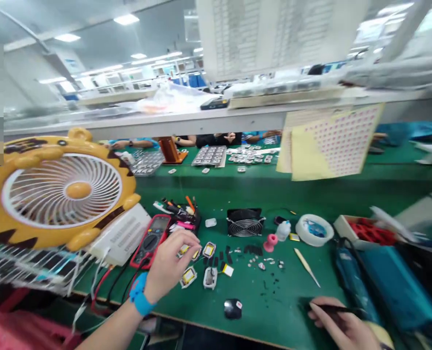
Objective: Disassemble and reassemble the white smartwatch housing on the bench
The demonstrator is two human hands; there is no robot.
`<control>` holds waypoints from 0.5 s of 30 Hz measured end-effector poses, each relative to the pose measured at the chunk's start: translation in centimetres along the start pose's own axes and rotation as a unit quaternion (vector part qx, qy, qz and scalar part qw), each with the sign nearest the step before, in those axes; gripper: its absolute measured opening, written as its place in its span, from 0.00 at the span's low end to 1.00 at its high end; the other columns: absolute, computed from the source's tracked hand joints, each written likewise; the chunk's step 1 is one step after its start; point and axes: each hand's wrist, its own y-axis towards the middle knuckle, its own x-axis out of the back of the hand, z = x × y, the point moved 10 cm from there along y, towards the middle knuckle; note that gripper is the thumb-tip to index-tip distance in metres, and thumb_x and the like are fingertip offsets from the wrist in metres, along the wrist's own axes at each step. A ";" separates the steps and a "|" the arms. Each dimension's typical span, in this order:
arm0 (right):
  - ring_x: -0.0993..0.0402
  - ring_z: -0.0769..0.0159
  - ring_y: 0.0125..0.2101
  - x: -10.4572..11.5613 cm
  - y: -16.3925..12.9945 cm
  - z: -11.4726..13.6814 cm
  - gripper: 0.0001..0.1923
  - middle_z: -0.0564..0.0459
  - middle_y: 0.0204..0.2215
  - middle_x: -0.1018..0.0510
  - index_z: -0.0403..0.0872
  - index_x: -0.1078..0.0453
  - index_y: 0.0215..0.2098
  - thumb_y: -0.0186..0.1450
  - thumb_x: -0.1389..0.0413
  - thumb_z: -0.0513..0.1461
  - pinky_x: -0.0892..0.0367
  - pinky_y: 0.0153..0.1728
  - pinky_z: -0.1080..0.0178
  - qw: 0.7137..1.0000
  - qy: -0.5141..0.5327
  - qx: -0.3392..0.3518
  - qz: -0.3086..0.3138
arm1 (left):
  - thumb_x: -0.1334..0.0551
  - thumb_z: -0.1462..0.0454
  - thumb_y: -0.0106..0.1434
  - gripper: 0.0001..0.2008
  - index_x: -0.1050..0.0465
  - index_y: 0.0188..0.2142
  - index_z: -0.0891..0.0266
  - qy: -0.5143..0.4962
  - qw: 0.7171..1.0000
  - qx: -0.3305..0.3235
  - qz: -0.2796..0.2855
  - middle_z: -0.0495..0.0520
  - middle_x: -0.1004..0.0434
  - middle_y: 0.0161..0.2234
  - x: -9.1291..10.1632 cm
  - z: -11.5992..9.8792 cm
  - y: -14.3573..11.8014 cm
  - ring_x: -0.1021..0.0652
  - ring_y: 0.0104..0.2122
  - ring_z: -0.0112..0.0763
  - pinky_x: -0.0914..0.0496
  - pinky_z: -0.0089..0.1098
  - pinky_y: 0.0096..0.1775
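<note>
tiger-shaped desk fan (61,192), red multimeter (151,239), black cooling fan (245,223), tape roll (314,229), pink spool (270,242)

we see the left hand (170,262) reaching over small white-framed parts (189,276) on the green table (274,301), just beside a red multimeter (151,239). the right hand (342,325) grips a dark slim tool (329,307). a tiger-shaped fan (61,189) stands at left.

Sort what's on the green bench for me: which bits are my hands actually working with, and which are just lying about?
In hand:
- left hand over the small yellow-cored parts
- right hand gripping a dark tool

Lying about:
- tiger fan
- red multimeter
- black square fan
- tape roll
- pink spool
- box of red pieces
</note>
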 end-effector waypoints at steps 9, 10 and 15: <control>0.19 0.56 0.25 -0.3 -0.4 3.1 0.22 0.48 0.24 0.19 0.48 0.22 0.29 0.63 0.38 0.57 0.22 0.28 0.59 0.996 0.077 0.034 -0.022 | 0.36 0.59 0.69 0.19 0.28 0.20 0.60 -0.159 0.985 -0.021 0.070 0.50 0.27 0.21 -10.1 -7.3 13.2 0.27 0.22 0.29 0.34 0.30 0.28; 0.18 0.57 0.27 -0.1 0.1 4.6 0.21 0.48 0.25 0.19 0.47 0.22 0.29 0.64 0.39 0.56 0.22 0.29 0.60 0.995 0.085 0.054 -0.020 | 0.34 0.59 0.67 0.17 0.26 0.21 0.60 -0.208 0.976 0.015 0.061 0.50 0.25 0.21 -11.8 -7.2 15.1 0.26 0.24 0.30 0.32 0.30 0.29; 0.16 0.55 0.33 3.1 4.9 12.0 0.20 0.47 0.29 0.17 0.47 0.22 0.32 0.62 0.35 0.56 0.21 0.38 0.56 0.966 0.202 0.137 -0.082 | 0.27 0.67 0.51 0.14 0.26 0.37 0.62 -0.397 0.901 0.159 -0.070 0.56 0.19 0.39 -19.0 -5.4 21.6 0.19 0.44 0.37 0.25 0.32 0.46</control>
